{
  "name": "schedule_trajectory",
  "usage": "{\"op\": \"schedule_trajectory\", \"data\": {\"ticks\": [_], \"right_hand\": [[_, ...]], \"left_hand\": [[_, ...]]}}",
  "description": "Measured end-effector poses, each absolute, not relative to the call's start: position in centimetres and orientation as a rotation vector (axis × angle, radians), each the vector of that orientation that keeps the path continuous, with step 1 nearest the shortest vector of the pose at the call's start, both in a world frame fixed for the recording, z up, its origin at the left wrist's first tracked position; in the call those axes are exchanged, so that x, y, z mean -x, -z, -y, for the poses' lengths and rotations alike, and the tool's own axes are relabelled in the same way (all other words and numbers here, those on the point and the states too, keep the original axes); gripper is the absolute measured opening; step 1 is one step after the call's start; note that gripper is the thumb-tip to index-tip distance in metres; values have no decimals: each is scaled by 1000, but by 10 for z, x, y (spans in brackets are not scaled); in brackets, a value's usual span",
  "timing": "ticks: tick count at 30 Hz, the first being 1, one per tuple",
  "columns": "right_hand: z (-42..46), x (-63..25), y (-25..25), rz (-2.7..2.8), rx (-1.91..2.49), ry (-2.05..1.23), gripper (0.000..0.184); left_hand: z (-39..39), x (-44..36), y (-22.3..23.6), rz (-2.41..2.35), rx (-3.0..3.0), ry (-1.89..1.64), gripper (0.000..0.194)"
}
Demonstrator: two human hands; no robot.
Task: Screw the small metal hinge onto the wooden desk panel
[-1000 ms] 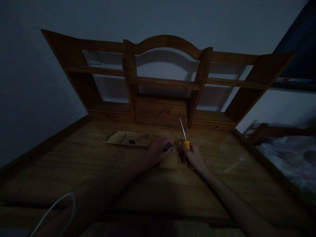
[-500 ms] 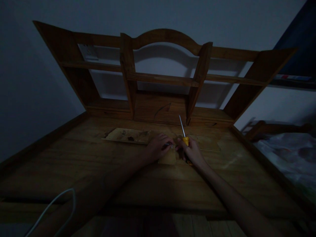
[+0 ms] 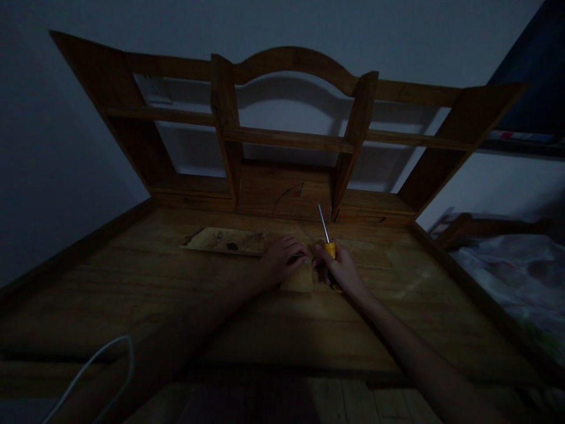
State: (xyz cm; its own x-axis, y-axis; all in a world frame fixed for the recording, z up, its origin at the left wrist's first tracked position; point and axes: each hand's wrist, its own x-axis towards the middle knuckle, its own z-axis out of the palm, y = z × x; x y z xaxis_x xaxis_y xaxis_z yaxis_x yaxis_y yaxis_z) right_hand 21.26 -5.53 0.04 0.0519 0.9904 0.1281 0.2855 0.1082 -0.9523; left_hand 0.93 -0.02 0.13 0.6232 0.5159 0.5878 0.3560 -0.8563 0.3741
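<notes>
In the dim head view, my right hand (image 3: 341,268) is closed round the yellow handle of a screwdriver (image 3: 325,229), whose metal shaft points up and away toward the shelf. Close on its left, my left hand (image 3: 282,259) has its fingers curled in a pinch. Something small and dark with a shiny spot shows at those fingertips, too small to name. Beneath the left fingers lies a small light-brown piece (image 3: 298,280), like card or thin wood. A longer tan strip (image 3: 225,241) with dark stains lies flat beyond my left wrist.
A wooden desk (image 3: 198,306) spreads under both hands, with a wooden shelf unit (image 3: 282,136) along its back edge. At lower left a white cable (image 3: 106,344) loops over my left forearm. Pale crumpled cloth (image 3: 507,271) lies past the desk's right side.
The view has shifted slightly. The screwdriver stays in my right hand, and my left fingers have moved only a little around the small thing at their tips.
</notes>
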Motion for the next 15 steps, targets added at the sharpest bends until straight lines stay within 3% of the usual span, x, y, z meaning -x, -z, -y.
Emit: {"op": "schedule_trajectory", "data": {"ticks": [15], "right_hand": [[55, -212, -2, 1405, 1353, -926, 45]], "left_hand": [[-2, -10, 2, -674, -2633, -1058, 15]]}}
